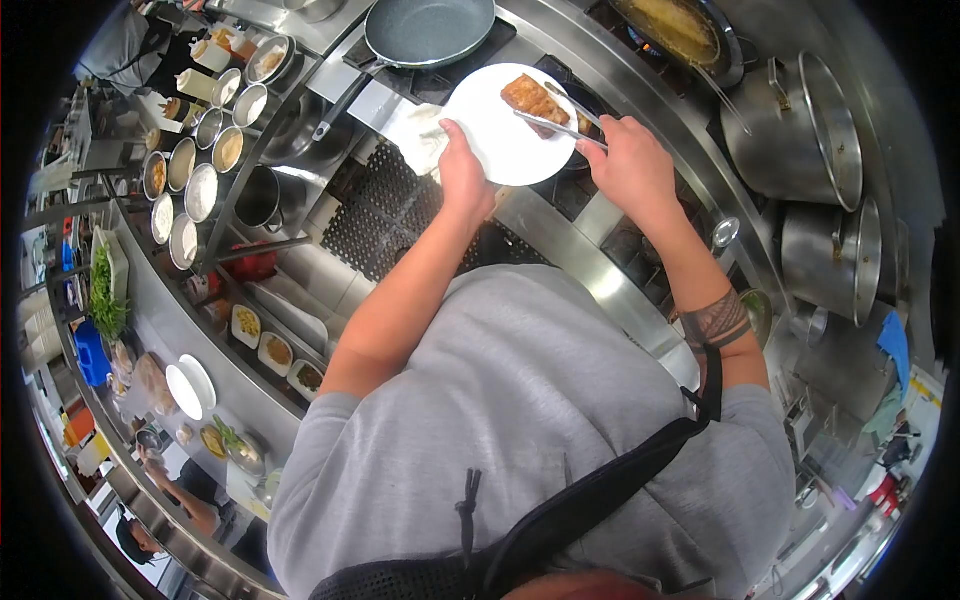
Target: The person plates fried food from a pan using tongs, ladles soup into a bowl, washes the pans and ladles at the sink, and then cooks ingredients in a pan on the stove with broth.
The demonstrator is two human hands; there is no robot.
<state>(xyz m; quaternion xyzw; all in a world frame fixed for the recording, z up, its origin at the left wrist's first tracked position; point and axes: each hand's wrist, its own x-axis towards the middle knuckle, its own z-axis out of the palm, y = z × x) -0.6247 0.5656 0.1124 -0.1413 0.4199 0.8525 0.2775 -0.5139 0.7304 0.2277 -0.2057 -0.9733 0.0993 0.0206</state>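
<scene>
Left hand closed on plate rim; right hand wrapped around tongs over plate; browned food on plate probably flaky, best gripped broadside.

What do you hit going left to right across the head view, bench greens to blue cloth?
Leafy greens → stacked white dishes → left hand → browned food piece → right hand → upper steel pot → blue cloth.

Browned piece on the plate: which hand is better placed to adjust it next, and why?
Probably the right hand: it holds tongs, their tips at the browned piece; the left hand grips the plate.
</scene>
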